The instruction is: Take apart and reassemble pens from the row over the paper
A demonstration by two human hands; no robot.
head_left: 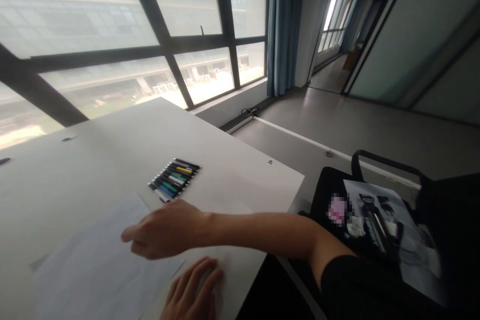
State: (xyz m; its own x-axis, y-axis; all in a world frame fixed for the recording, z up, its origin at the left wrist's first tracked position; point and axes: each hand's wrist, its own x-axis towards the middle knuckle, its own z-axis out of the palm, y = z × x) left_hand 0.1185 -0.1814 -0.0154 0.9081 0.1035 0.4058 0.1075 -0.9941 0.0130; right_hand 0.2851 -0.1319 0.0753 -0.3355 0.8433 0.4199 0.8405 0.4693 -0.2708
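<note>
A large white sheet of paper (97,265), plain and lying flat, is spread over the near part of the white table (112,145). It is touched by the right hand (165,230), reached across with fingers held loosely together, and by the left hand (193,292), pressed flat at its near edge with fingers slightly apart. A row of pens (174,179) is laid just beyond the right hand.

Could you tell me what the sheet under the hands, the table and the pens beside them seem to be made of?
Sheet: probably thin paper, matt white, lying flat with a soft crease showing.
Table: a smooth white top with a faint sheen, perhaps laminate; the core cannot be told.
Pens: likely plastic, with dark barrels and coloured bands in yellow, green and blue; too small to be sure.
</note>
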